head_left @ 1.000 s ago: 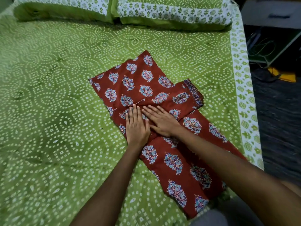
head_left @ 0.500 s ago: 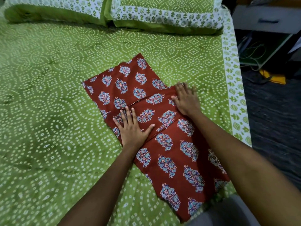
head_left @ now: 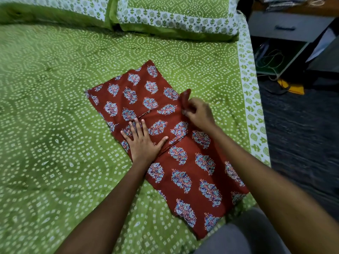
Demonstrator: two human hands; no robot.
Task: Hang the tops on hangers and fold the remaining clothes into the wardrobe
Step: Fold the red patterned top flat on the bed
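The red printed garment [head_left: 185, 167] lies folded on the green bedsheet [head_left: 55, 143], its near end at the bed's edge. The left hand [head_left: 142, 143] presses flat on its middle, fingers straight and spread, gripping nothing. Just beyond, the right hand [head_left: 199, 112] has its grip closed in a pinch on the end of the folded-over sleeve, lifting it off the cloth. Farther back lie two green pillows [head_left: 174, 17].

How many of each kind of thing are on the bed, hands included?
Red garment: 1
Pillows: 2
Hands, left hand and right hand: 2
Total: 5
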